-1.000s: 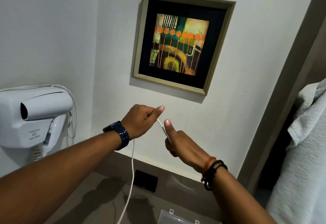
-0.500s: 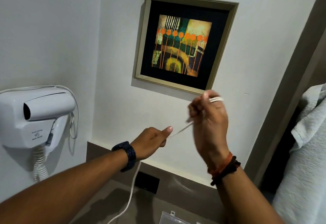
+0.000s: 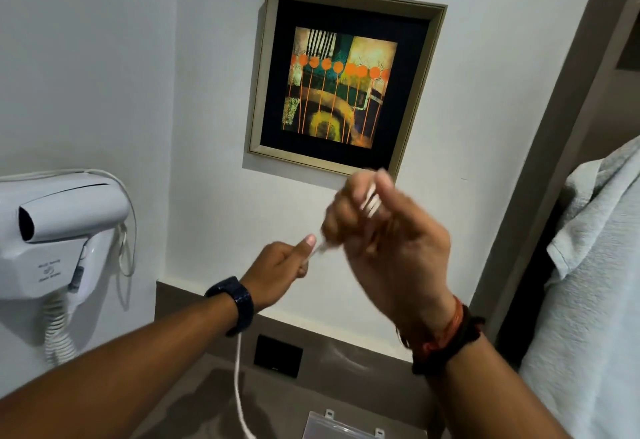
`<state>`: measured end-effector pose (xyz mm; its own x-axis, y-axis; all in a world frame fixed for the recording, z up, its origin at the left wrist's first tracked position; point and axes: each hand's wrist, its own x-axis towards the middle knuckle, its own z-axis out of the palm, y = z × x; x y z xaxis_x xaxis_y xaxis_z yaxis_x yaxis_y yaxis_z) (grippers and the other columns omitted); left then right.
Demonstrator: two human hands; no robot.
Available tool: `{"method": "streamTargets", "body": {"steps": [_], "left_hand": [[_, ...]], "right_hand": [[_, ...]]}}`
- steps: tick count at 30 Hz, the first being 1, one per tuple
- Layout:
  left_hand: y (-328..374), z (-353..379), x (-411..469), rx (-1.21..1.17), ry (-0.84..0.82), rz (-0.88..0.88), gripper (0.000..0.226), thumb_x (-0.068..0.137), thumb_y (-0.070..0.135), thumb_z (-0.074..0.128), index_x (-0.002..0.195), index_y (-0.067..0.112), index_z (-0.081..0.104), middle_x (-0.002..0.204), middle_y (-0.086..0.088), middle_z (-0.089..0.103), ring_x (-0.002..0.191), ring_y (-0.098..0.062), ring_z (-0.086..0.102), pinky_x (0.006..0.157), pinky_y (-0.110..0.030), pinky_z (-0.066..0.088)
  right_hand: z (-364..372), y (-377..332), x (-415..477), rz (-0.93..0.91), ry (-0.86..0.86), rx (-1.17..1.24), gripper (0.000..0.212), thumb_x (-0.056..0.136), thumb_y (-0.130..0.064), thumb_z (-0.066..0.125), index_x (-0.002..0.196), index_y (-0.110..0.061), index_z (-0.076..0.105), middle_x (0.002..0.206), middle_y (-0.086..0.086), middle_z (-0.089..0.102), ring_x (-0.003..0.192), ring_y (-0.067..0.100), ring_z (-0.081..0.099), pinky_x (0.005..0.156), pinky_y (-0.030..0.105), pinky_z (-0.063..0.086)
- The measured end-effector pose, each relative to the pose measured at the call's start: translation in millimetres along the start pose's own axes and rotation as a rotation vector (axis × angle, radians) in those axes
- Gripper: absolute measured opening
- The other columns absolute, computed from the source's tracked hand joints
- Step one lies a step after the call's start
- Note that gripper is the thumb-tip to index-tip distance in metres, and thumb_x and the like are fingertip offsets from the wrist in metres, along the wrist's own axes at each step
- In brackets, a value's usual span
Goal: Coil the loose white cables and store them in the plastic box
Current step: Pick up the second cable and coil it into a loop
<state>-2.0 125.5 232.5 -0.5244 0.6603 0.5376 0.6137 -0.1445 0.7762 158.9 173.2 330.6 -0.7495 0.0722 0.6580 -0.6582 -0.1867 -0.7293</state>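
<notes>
A thin white cable [image 3: 237,373] hangs from my left hand [image 3: 280,265] down past the bottom edge. My left hand pinches it between thumb and fingers, and a short stretch runs up to my right hand [image 3: 384,241]. That hand is raised and blurred, with a few white loops wound around its fingers. The clear plastic box [image 3: 341,426] shows only its top edge and hinges at the bottom middle, below both hands.
A white wall-mounted hair dryer [image 3: 62,231] with a coiled cord hangs at the left. A framed picture [image 3: 343,82] is on the wall ahead. A black wall socket [image 3: 278,355] sits above the grey counter [image 3: 194,400]. A grey towel [image 3: 595,283] hangs at the right.
My right hand rose from beside the left hand and turned, winding cable loops around its fingers. My left hand dropped slightly, still pinching the cable.
</notes>
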Motion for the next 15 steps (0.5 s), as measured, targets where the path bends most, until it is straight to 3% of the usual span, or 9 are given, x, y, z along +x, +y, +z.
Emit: {"method": "streamTargets", "body": {"steps": [2, 4, 5, 7, 8, 9, 11, 13, 15], "left_hand": [[2, 7, -5, 0.016, -0.028, -0.019, 0.058, 0.083, 0.062, 0.037, 0.045, 0.019, 0.026, 0.040, 0.010, 0.025, 0.040, -0.009, 0.019, 0.040, -0.011, 0.022], [5, 4, -5, 0.049, -0.014, -0.009, 0.061, 0.077, 0.067, 0.038, 0.039, 0.021, 0.027, 0.034, 0.009, 0.028, 0.037, -0.006, 0.021, 0.039, -0.010, 0.023], [6, 0, -4, 0.074, 0.017, 0.005, 0.062, 0.076, 0.067, 0.039, 0.037, 0.020, 0.033, 0.033, 0.010, 0.033, 0.035, -0.005, 0.025, 0.039, -0.010, 0.025], [8, -10, -1, 0.134, 0.107, 0.054, 0.063, 0.077, 0.065, 0.040, 0.037, 0.017, 0.040, 0.034, 0.009, 0.037, 0.035, -0.005, 0.030, 0.041, -0.015, 0.030], [9, -16, 2, 0.166, 0.152, 0.081, 0.063, 0.078, 0.064, 0.040, 0.038, 0.014, 0.042, 0.036, 0.009, 0.038, 0.036, -0.008, 0.033, 0.044, -0.021, 0.032], [10, -22, 6, 0.189, 0.195, 0.098, 0.064, 0.080, 0.061, 0.041, 0.039, 0.013, 0.042, 0.037, 0.006, 0.039, 0.037, -0.012, 0.036, 0.047, -0.024, 0.033], [10, -32, 13, 0.200, 0.254, 0.093, 0.063, 0.087, 0.054, 0.044, 0.038, 0.013, 0.040, 0.036, 0.006, 0.038, 0.041, -0.023, 0.045, 0.050, -0.029, 0.035], [10, -33, 15, 0.173, 0.256, 0.062, 0.061, 0.092, 0.045, 0.046, 0.040, 0.013, 0.042, 0.036, 0.006, 0.037, 0.039, -0.017, 0.045, 0.051, -0.029, 0.036], [10, -22, 10, 0.085, 0.175, 0.010, 0.056, 0.094, 0.040, 0.044, 0.044, 0.014, 0.047, 0.041, 0.002, 0.043, 0.035, -0.002, 0.044, 0.049, -0.025, 0.042]], "right_hand": [[-12, -9, 9, -0.333, 0.402, -0.359, 0.011, 0.090, -0.025, 0.047, 0.080, -0.020, 0.050, 0.066, -0.005, 0.050, 0.059, 0.008, 0.046, 0.056, 0.020, 0.039], [-36, -11, 9, -0.523, 0.726, -1.099, 0.016, 0.094, -0.030, 0.041, 0.081, -0.021, 0.044, 0.070, -0.003, 0.045, 0.061, 0.007, 0.043, 0.060, 0.018, 0.033], [-48, -9, 4, -0.454, 0.727, -1.493, 0.028, 0.095, -0.039, 0.036, 0.080, -0.017, 0.045, 0.070, 0.000, 0.045, 0.062, 0.011, 0.043, 0.061, 0.020, 0.030], [-70, 3, -12, 0.027, 0.481, -1.991, 0.065, 0.091, -0.062, 0.017, 0.071, -0.010, 0.050, 0.067, 0.009, 0.051, 0.064, 0.023, 0.051, 0.063, 0.030, 0.032], [-73, 8, -21, 0.290, 0.314, -1.974, 0.077, 0.086, -0.069, 0.008, 0.064, -0.008, 0.050, 0.065, 0.014, 0.054, 0.064, 0.028, 0.054, 0.064, 0.033, 0.035], [-72, 15, -30, 0.517, 0.142, -1.796, 0.082, 0.081, -0.075, 0.005, 0.059, -0.008, 0.047, 0.063, 0.016, 0.056, 0.062, 0.030, 0.054, 0.065, 0.034, 0.039], [-56, 26, -43, 0.776, -0.148, -1.187, 0.078, 0.080, -0.079, 0.010, 0.056, -0.011, 0.040, 0.052, 0.007, 0.046, 0.050, 0.025, 0.041, 0.059, 0.031, 0.038], [-33, 29, -44, 0.745, -0.259, -0.578, 0.066, 0.086, -0.073, 0.025, 0.057, -0.014, 0.035, 0.048, -0.007, 0.035, 0.045, 0.016, 0.028, 0.049, 0.024, 0.028], [-9, 21, -36, 0.552, -0.292, -0.195, 0.054, 0.088, -0.061, 0.040, 0.059, -0.015, 0.039, 0.049, -0.009, 0.034, 0.044, 0.011, 0.028, 0.047, 0.026, 0.021]]}}
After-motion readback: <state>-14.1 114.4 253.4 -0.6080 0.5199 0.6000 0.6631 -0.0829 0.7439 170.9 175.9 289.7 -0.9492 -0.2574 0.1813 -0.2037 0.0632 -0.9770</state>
